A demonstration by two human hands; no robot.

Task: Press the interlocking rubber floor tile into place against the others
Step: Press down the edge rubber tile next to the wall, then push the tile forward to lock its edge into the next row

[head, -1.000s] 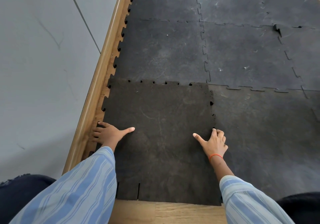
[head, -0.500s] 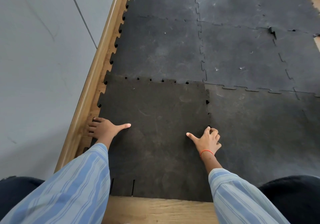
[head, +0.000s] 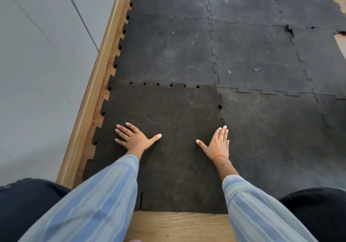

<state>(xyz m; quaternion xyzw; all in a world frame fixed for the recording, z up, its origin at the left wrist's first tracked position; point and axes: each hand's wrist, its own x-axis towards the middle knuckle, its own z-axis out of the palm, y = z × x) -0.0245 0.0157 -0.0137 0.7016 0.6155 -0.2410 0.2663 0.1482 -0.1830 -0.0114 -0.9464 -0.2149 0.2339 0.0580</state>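
**Both palms flat on the loose tile by the wall edge**

The laid rubber tiles [head: 252, 54] run out of the picture at the top and right, so their full extent is cut off. The near left corner of the loose tile [head: 168, 110] is hidden under the striped sleeve [head: 97, 200], and the dark knees cover the bottom corners of the view. The loose tile lies at the left edge of the floor, beside the wooden baseboard [head: 88, 110]. It is dark, a little browner than the others, with scratches. Its far edge shows small open notches against the next tile, and its right edge overlaps the neighbour. The left hand [head: 133, 137] lies flat with fingers spread wide, holding nothing. The right hand [head: 217, 144] lies flat too, with fingers together and thumb out, at the right edge of the tile. A red thread [head: 220, 156] is around the right wrist.
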